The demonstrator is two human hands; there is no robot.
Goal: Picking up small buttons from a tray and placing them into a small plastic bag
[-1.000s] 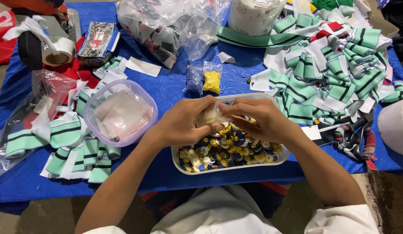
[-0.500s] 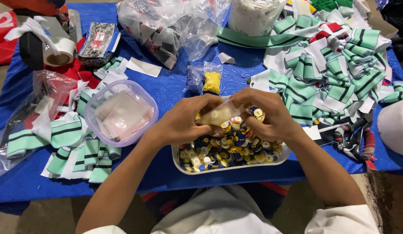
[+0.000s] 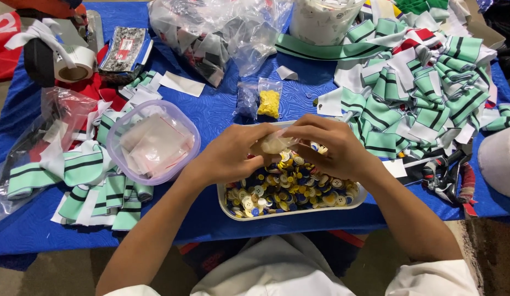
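Both hands meet over a white rectangular tray heaped with several blue, yellow and white buttons. My left hand and my right hand together pinch a small clear plastic bag holding a few pale buttons, just above the tray's far side. The fingers of each hand are closed on the bag's ends.
A round clear tub of small bags sits left of the tray. A tiny bag of yellow bits lies behind it. Green, white and black striped fabric pieces pile up right and left. Tape roll at far left; pliers at right.
Both hands have lifted slightly and drawn the small bag between them; the right hand shifted a little rightward, uncovering more buttons.
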